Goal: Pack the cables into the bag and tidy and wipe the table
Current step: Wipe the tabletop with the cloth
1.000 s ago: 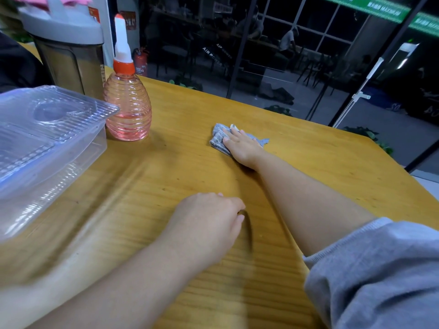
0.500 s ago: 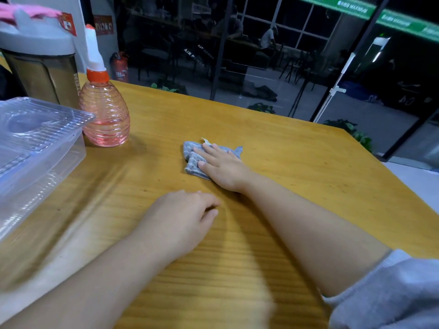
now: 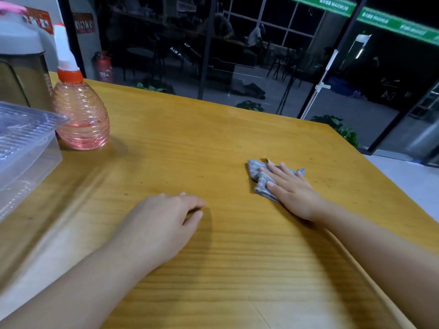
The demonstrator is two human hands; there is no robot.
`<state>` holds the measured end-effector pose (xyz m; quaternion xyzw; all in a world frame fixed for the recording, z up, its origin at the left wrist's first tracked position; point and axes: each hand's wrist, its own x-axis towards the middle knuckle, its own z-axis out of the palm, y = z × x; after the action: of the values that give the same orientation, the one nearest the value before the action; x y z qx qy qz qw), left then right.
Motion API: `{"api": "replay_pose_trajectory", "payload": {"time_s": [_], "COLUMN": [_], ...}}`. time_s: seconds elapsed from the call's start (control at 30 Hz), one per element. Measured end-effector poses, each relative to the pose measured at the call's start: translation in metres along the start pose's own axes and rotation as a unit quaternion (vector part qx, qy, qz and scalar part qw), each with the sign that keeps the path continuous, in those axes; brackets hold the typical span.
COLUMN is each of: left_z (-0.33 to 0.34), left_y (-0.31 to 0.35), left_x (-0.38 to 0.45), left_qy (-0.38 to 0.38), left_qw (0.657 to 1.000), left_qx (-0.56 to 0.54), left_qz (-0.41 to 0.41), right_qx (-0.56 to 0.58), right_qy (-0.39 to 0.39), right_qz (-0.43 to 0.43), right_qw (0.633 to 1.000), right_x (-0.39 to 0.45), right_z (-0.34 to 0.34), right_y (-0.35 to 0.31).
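I see right hand [image 3: 293, 188] flat, fingers straight, pressing grey cloth [image 3: 259, 178] on wooden table [image 3: 190, 143] (right half); left hand [image 3: 164, 222] resting loosely curled, holding nothing; pink spray bottle [image 3: 80, 117] far left

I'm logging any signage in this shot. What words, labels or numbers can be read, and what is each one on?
"MAXIMUM": on the green banner above the windows; the characters before it are too blurred.
"AIR PO...": white letters on the glass wall, partly cut off.
Red poster on the wall: white text, unreadable.
Red label behind the grey lid: blurred.
Fire extinguisher: label too small.
Spray bottle: no text visible.
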<state>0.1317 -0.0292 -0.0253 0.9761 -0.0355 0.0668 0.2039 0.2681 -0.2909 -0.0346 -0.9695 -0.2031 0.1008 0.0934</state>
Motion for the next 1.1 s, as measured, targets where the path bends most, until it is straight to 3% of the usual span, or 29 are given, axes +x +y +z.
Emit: {"api": "replay_pose_trajectory", "payload": {"time_s": [0.5, 0.7, 0.8, 0.97, 1.1], "left_z": [0.000, -0.005, -0.006, -0.003, -0.005], "left_y": [0.001, 0.002, 0.002, 0.001, 0.000], "left_x": [0.002, 0.002, 0.002, 0.001, 0.001], "left_qy": [-0.014, -0.006, -0.009, -0.004, -0.002], "left_qw": [1.000, 1.000, 1.000, 1.000, 1.000], "left_qx": [-0.007, 0.020, 0.017, 0.012, -0.010], "left_qz": [-0.002, 0.005, 0.003, -0.005, -0.019], "right_qx": [-0.027, -0.042, -0.039, 0.000, -0.017], "right_qy": [0.037, 0.012, 0.007, -0.021, -0.010], "right_qz": [0.103, -0.043, -0.098, -0.176, -0.100], "right_qw": [0.994, 0.998, 0.994, 0.984, 0.995], "right_x": [0.078, 0.090, 0.075, 0.041, 0.045], "right_z": [-0.001, 0.021, 0.028, 0.016, -0.002], "right_y": [-0.038, -0.134, -0.151, -0.113, -0.055]}}
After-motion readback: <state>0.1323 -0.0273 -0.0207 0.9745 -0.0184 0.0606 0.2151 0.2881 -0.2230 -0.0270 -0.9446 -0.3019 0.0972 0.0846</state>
